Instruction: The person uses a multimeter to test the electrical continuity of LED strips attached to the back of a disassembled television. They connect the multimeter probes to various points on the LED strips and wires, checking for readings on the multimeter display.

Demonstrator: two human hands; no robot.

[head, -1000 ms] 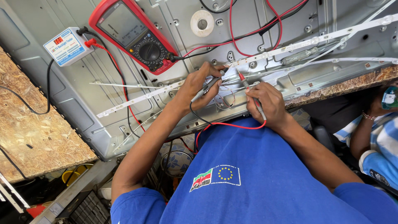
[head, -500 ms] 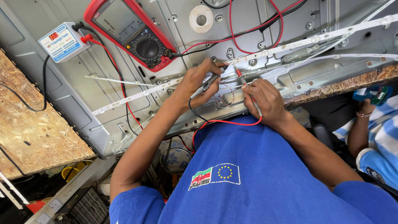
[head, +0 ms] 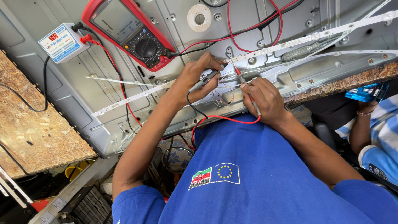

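A: Comparing with a moment ago, what moved?

B: Little. The left hand [head: 195, 81] still pinches the black probe [head: 206, 79], the right hand [head: 265, 99] still grips the red probe [head: 242, 83]; both tips stay on the LED strip [head: 290, 41] atop the metal panel [head: 103, 108], so the contact holds steady.

A: Around them?

B: A red multimeter [head: 132, 33], a small white tester box [head: 62, 41], a tape roll [head: 199, 17]. Looping red leads [head: 232, 119] crowd the hands; another person's striped sleeve [head: 381, 137] sits right.

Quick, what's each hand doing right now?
Left hand: closed on the black probe, tip at the white strip.
Right hand: closed on the red probe, tip at the same strip.
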